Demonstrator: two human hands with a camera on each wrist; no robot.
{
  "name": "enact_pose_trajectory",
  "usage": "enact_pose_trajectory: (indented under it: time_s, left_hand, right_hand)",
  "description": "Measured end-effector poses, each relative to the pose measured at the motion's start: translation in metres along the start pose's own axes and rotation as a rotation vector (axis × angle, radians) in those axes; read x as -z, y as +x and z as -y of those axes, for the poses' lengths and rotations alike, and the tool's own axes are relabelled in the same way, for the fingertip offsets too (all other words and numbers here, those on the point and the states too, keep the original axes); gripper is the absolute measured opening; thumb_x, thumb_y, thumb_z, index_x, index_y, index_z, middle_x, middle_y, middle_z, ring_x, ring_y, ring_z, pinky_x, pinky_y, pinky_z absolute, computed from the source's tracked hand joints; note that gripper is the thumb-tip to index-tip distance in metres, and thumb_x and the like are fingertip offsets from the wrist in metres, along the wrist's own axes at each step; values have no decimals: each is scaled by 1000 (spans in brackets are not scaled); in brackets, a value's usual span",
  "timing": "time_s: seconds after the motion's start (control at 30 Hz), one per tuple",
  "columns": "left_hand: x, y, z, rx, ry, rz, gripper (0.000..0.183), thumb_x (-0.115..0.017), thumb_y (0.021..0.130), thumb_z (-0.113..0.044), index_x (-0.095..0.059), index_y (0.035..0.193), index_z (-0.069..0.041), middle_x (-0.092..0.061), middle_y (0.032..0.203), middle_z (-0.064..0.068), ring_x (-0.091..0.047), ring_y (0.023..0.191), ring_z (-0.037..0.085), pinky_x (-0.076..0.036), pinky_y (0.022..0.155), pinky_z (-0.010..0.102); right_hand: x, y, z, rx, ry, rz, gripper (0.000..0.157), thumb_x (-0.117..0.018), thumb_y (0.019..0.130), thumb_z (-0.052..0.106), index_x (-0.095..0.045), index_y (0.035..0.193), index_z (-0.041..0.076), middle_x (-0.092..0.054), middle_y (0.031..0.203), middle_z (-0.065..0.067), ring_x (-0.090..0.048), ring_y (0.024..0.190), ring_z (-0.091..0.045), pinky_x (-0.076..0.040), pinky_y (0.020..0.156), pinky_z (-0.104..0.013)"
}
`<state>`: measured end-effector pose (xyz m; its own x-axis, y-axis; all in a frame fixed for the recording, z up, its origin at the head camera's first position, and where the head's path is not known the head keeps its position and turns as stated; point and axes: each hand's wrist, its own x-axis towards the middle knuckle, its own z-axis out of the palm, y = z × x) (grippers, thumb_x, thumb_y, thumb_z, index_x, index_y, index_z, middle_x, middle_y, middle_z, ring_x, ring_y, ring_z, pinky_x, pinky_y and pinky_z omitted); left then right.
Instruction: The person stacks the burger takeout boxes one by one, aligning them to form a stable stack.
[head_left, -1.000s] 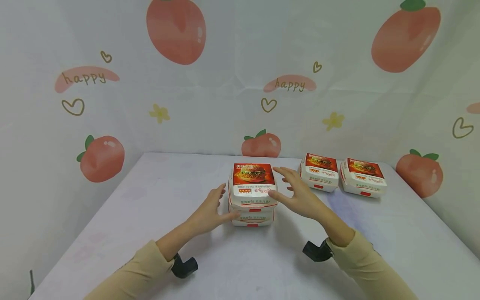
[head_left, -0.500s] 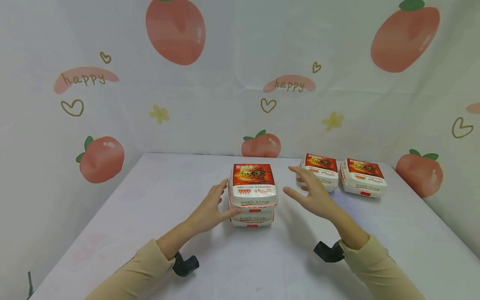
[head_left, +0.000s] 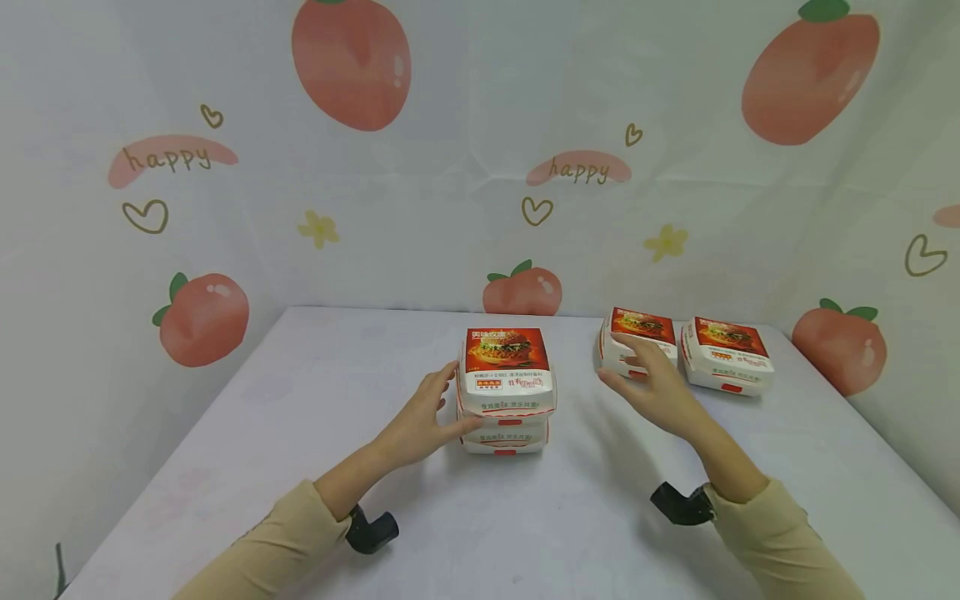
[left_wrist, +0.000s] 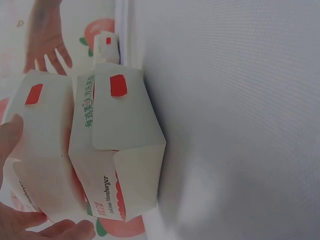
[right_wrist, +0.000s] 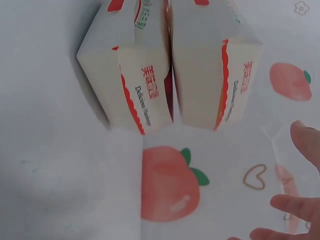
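Two white hamburger boxes are stacked mid-table in the head view, the upper box (head_left: pixel 507 354) over the lower box (head_left: pixel 504 437). Both have red trim, and a burger picture tops the upper one. My left hand (head_left: pixel 415 423) is at the stack's left side; its thumb lies by the upper box's front corner, fingers along the side. The left wrist view shows thumb and fingertips close against that box (left_wrist: pixel 42 120); firm contact I cannot tell. My right hand (head_left: pixel 663 398), fingers spread and holding nothing, hovers right of the stack, overlapping a farther hamburger box (head_left: pixel 647 323) in the head view.
Another hamburger box (head_left: pixel 726 357) sits beside the farther one at the back right. A white cloth covers the table (head_left: pixel 337 367). Behind it hangs a backdrop (head_left: pixel 427 242) printed with peaches and hearts. Black wrist cameras jut below both forearms.
My right hand has left the right side of the stack and moved right, toward the back-right boxes. The left hand has stayed nearly in place, and the stack has not moved.
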<state>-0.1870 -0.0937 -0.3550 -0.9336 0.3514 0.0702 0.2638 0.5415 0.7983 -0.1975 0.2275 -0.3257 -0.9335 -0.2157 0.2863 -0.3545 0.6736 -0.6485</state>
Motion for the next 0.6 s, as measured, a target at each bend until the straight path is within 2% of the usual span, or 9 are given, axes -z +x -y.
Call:
enact_pose_trajectory:
  time_s: [0.27,0.6]
  left_hand:
    - [0,-1,0,15,-11,1,89,-70,83,-34,-17,149,-8,-28,148,15,-30,138,30,-37,110,49]
    - [0,-1,1,17,-15,7,87,-69,84,-34,-17,149,-9,-28,148,15,-29,139,30,-37,110,49]
  right_hand:
    - [15,-2,-11,-46,12,-6,60,-57,93,25,-32,141,-2,-34,141,-29,-46,120,-49,-46,95,-58]
    - [38,-7,-30,-94,-63,-40,59,-53,95,27,-33,140,-5,-32,141,-34,-45,117,-55,-46,88,-64]
